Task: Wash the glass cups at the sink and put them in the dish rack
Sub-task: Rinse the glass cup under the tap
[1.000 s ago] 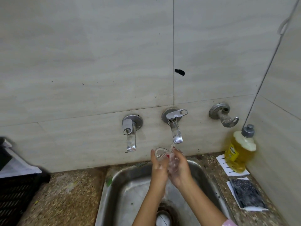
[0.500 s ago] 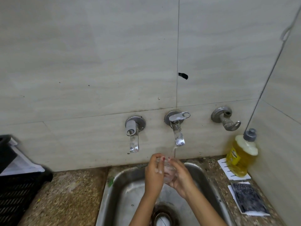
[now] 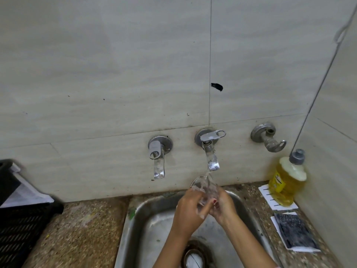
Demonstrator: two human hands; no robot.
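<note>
Head view, looking down over a steel sink [image 3: 131, 219] set in a speckled stone surface [image 3: 81, 229], with a pale tiled wall [image 3: 116, 74] behind. From my remote seat I see one glass cup [image 3: 202, 185] held over the basin, directly under the middle tap [image 3: 212, 161], whose thin stream falls onto its rim.

The left hand [image 3: 188, 211] has its fingers curled round the cup's near side. The right hand [image 3: 224, 208] wraps the lower part from the other side, a red-painted nail showing. Both hands are clamped on the cup and touch each other below it. The cup's long axis is tilted: mouth up and away toward the wall, base down between the palms. I judge this to be rinsing, so this cup's wash is not yet finished.

A second tap [image 3: 158, 167] hangs to the left. On the right stand a yellow soap bottle [image 3: 284, 182] and a dark scrub pad packet [image 3: 295, 232].

The relation that matters next: a black slatted crate [image 3: 21, 225], which I take to be the dish rack, lies well apart at the far left edge, across the surface from the sink. The left hand is the nearer one to it, so I expect the cup to travel leftward. Wet glass could slip in the handover
</note>
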